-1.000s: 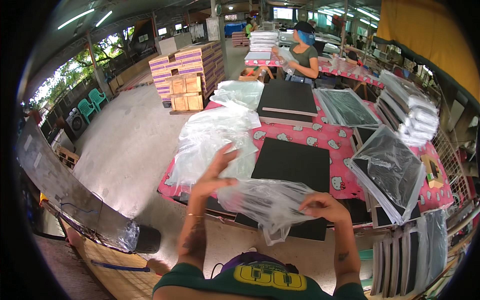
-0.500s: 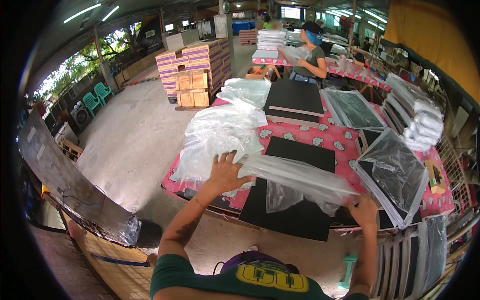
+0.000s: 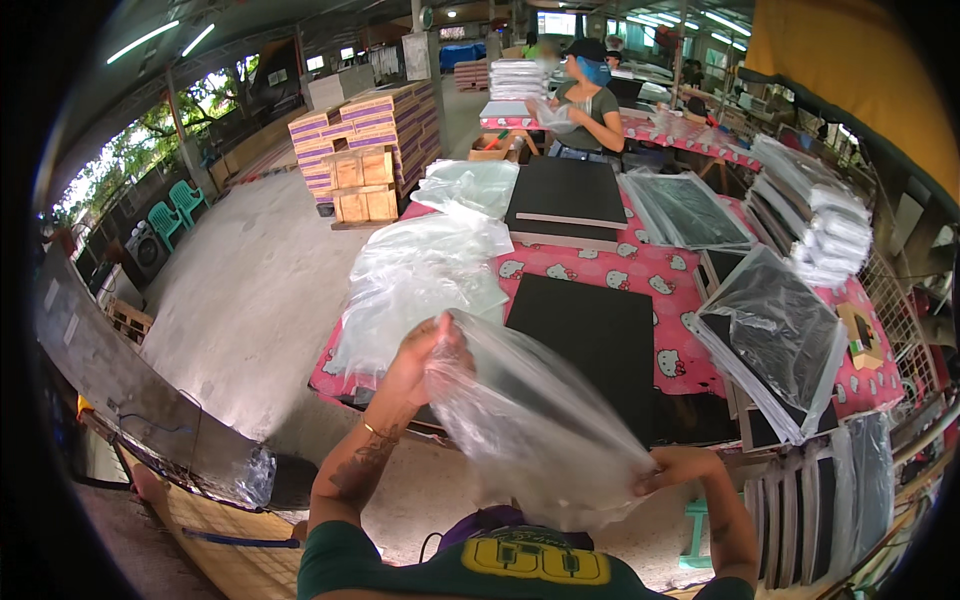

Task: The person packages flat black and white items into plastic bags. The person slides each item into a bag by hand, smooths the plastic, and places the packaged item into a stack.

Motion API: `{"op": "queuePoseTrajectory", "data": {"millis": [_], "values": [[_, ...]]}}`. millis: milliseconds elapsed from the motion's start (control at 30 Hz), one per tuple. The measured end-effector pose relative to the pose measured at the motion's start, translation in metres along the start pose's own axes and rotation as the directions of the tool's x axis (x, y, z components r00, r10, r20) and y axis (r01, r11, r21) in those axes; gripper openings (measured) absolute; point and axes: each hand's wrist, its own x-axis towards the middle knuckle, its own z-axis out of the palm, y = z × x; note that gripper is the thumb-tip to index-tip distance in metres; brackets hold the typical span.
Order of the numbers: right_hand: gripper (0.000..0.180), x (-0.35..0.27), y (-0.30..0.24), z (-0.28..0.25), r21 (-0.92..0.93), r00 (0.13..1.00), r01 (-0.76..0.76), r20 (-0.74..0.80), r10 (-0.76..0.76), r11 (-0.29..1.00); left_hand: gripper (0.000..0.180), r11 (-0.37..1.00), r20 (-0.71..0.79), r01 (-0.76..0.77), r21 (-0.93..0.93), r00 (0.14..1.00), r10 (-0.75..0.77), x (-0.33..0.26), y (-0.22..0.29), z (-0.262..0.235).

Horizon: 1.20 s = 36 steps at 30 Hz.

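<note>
A clear bag (image 3: 530, 420) hung stretched between both hands over the table's near edge. The left hand (image 3: 425, 355) pinched its top corner at ten o'clock; the right hand (image 3: 672, 470) gripped its lower corner at four. A black board (image 3: 590, 335) lay beyond at twelve, on the pink table (image 3: 660, 275).

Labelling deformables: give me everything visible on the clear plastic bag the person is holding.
The clear plastic bag is thin, see-through film, glossy and wrinkled, with no print that shows. It hangs stretched in the air, slanting from upper left to lower right, above the near edge of the table and partly in front of the black board. The left hand pinches its upper corner; the right hand grips its lower end. Whether its mouth is open cannot be told.
</note>
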Motion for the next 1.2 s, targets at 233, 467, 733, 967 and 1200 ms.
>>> {"op": "queuePoseTrajectory", "data": {"millis": [233,467,733,967,1200], "values": [[0.062,-0.005,0.023,-0.011,0.664,0.68,0.729,-0.675,-0.285,0.166,0.041,0.656,-0.238,0.312,0.688,0.95,-0.202,-0.017,-0.045,0.005],[0.046,0.004,0.013,-0.002,0.347,0.837,0.48,-0.455,-0.303,0.806,0.032,0.959,-0.641,0.263,0.105,0.755,-0.137,-0.026,-0.045,-0.015],[0.029,0.01,0.06,0.019,0.58,0.972,0.059,-0.22,0.087,0.812,0.025,0.93,-0.571,-0.23,-0.287,0.821,0.027,-0.032,-0.055,-0.025],[0.046,-0.001,0.086,0.027,0.749,0.909,0.302,-0.413,0.06,0.59,0.026,0.773,-0.284,0.481,0.413,0.875,-0.393,-0.075,-0.073,-0.052],[0.048,0.003,0.071,0.068,0.836,0.951,0.163,-0.274,0.142,0.524,0.034,0.691,-0.184,0.372,0.619,0.925,-0.333,-0.157,-0.117,-0.113]]}}
